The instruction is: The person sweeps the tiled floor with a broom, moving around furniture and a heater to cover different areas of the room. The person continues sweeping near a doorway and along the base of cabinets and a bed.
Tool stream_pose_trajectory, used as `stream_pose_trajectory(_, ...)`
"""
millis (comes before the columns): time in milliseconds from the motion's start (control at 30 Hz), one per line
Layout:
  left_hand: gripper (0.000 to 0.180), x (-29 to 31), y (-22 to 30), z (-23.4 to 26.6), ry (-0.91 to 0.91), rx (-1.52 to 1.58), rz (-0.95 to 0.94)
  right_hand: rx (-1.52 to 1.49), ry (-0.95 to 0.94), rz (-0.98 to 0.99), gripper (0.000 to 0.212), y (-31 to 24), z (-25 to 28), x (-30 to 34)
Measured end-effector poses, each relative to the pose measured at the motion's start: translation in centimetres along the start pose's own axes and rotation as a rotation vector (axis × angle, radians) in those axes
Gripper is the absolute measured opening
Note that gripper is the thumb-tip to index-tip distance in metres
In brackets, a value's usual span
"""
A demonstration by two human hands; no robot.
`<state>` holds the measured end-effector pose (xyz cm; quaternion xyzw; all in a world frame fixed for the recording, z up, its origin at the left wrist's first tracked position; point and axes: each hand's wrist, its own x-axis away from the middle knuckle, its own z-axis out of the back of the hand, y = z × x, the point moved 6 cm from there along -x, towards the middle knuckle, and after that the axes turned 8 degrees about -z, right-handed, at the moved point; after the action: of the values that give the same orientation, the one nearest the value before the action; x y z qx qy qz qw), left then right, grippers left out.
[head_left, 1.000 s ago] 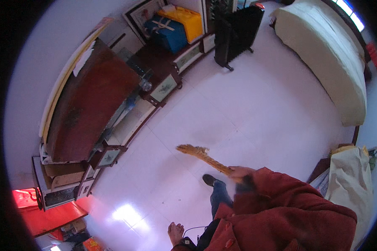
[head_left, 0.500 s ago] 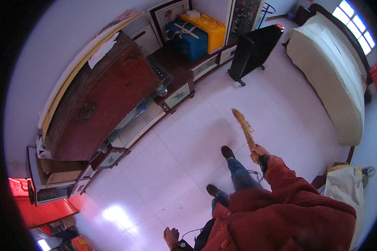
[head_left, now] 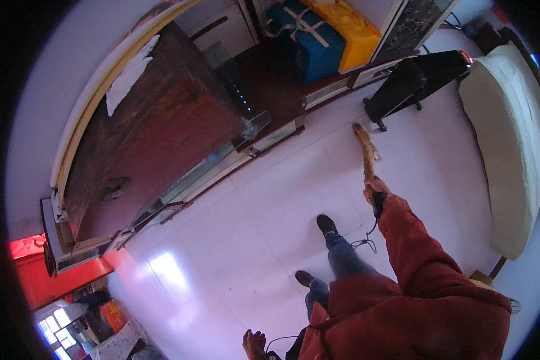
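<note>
My right hand [head_left: 376, 187] is closed round the lower end of a long straw-coloured brush [head_left: 365, 147]. The brush points away from me over the tiled floor, its ragged tip just short of the black radiator [head_left: 417, 84] in the picture, not visibly touching it. Something dark sits at my right wrist, with a thin cable trailing from it. Low in the picture, my left hand [head_left: 254, 344] hangs beside my body with its fingers loosely bent and apart, holding nothing that I can see.
On the left stands a low cabinet with a large dark red-brown wooden board [head_left: 156, 144] leaning over it. Blue [head_left: 309, 45] and yellow [head_left: 354, 33] boxes rest on the cabinet. A bed with a pale cover [head_left: 504, 144] lies at right. A red table [head_left: 60, 279] is at far left.
My right arm has stretched farther forward, and the brush is closer to the radiator in the picture. The view has shifted, so the cabinet looks nearer. My left hand stays low and unfilled.
</note>
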<state>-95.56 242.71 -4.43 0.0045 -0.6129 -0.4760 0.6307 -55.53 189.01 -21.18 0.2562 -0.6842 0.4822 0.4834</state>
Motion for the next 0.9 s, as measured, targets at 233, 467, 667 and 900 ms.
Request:
stream_pose_trajectory(233,0.030,2.5,2.1,-3.0,0.150,-0.033,-0.017,0.584,-0.082,0.222,0.048,1.6,-5.1,-7.0)
stream_pose_trajectory(467,0.029,0.3,1.4,-4.1,0.031,0.093,-0.044,1.032,-0.047,0.226,0.070,6.4,-6.8,-0.1)
stream_pose_trajectory(667,0.031,-2.3,0.0,-3.4,-0.030,0.086,-0.013,0.895,-0.272,0.188,0.049,2.8,-6.8,4.5)
stream_pose_trajectory(900,0.029,-3.5,-2.8,1.9,0.068,-0.028,0.054,0.743,-0.141,0.185,0.049,5.7,-14.4,-0.9)
